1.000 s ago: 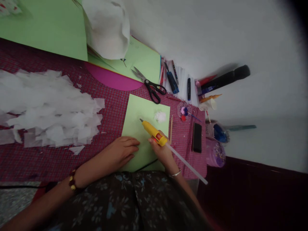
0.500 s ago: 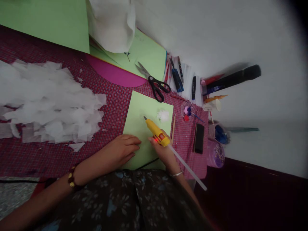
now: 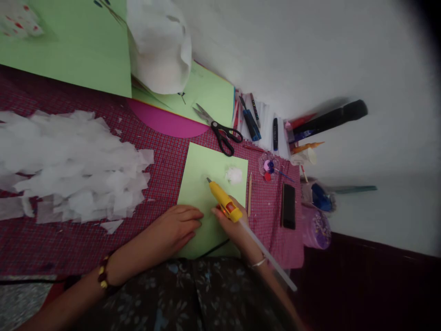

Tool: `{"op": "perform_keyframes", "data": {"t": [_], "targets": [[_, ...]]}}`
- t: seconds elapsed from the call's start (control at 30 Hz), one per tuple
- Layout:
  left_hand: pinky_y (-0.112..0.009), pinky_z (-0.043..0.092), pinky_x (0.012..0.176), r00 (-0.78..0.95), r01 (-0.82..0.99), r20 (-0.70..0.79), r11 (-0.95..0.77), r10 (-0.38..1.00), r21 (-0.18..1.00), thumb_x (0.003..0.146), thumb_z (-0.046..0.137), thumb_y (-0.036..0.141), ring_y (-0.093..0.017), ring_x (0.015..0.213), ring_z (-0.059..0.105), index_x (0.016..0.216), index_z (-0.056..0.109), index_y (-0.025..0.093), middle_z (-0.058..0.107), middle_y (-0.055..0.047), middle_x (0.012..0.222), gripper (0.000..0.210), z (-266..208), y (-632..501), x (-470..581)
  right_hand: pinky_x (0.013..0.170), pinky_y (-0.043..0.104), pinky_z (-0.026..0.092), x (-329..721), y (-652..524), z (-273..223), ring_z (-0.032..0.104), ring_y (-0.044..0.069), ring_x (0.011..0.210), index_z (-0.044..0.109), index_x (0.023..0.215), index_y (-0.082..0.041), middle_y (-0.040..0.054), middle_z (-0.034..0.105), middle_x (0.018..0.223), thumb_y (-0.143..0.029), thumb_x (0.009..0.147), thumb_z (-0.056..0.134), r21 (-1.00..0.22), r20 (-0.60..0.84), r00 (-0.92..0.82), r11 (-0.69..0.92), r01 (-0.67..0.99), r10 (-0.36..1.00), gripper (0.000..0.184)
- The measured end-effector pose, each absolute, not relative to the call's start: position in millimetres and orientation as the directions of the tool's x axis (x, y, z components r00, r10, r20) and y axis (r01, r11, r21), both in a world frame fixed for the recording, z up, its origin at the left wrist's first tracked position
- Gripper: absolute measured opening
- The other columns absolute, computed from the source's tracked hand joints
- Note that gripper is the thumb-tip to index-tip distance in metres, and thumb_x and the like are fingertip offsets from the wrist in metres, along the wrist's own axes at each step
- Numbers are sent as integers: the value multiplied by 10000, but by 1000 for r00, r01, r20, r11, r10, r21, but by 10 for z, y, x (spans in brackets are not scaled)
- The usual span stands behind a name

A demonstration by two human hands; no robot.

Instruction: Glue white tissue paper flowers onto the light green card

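My right hand [image 3: 236, 225] is closed around a yellow glue gun [image 3: 223, 200], with a long clear glue stick [image 3: 272, 259] jutting from its back end. The gun's nozzle points at a light green paper sheet [image 3: 196, 165]; whether it touches the sheet I cannot tell. On the sheet's far right part sits a small white paper tuft [image 3: 234, 174]. My left hand [image 3: 182, 225] lies flat on the sheet's left edge, fingers stretched out and holding nothing. A black cord [image 3: 214, 248] runs over the sheet near my lap.
Many white paper squares [image 3: 76, 165] lie heaped at left. Beyond the sheet are scissors [image 3: 220, 131], a blue cutter [image 3: 251, 124] and a black marker [image 3: 275, 133]. A pencil [image 3: 250, 195], a small paint dish [image 3: 268, 166] and a phone [image 3: 288, 206] lie at right, before a wall.
The whole view has shifted, so the table's things appear lower in the picture. Both hands and the glue gun keep nearly the same place over the sheet.
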State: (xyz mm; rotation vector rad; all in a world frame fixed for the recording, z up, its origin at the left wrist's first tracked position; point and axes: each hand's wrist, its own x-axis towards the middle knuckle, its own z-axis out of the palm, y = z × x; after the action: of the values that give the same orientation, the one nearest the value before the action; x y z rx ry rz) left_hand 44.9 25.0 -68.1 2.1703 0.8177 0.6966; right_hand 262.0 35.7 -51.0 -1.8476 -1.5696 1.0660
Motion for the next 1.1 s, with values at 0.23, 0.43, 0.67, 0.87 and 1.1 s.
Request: {"op": "perform_keyframes", "data": {"t": [0.23,0.43,0.67,0.87,1.1], "targets": [[-378,501,942,671,338,227,-564,706,754,920,523,144,-208,1090,606,1034,667,168,676,-83,1178,185,-746,249,453,498,239,354,2680,336,-642,418,103,536,477,642,-214,-51,485,579,-445,697,734,-723,-234,71,-222,654,970,350],[-353,488,963,662,341,208,-537,720,772,934,507,162,-187,1105,598,1046,668,197,671,-68,1183,198,-789,234,451,525,246,396,2663,359,-581,485,118,556,544,658,-201,-33,558,601,-437,692,741,-730,-274,67,-252,636,960,309],[-365,487,957,663,344,220,-553,715,759,932,518,161,-199,1108,595,1048,658,181,671,-72,1189,182,-738,238,441,595,259,472,2593,399,-468,569,140,619,611,752,-204,-5,648,706,-407,712,725,-753,-252,60,-235,614,966,236],[-367,485,957,668,344,224,-561,710,753,932,521,152,-199,1104,593,1070,646,181,668,-71,1188,188,-758,240,445,536,255,396,2626,378,-542,455,116,535,502,662,-223,-49,529,581,-454,707,716,-699,-216,105,-229,678,971,319],[-365,476,971,676,340,213,-555,705,759,941,505,152,-195,1118,587,1068,643,181,661,-74,1202,189,-769,236,446,534,265,384,2647,357,-546,454,126,537,498,668,-226,-43,519,592,-479,712,721,-676,-222,120,-242,696,968,340]]}}
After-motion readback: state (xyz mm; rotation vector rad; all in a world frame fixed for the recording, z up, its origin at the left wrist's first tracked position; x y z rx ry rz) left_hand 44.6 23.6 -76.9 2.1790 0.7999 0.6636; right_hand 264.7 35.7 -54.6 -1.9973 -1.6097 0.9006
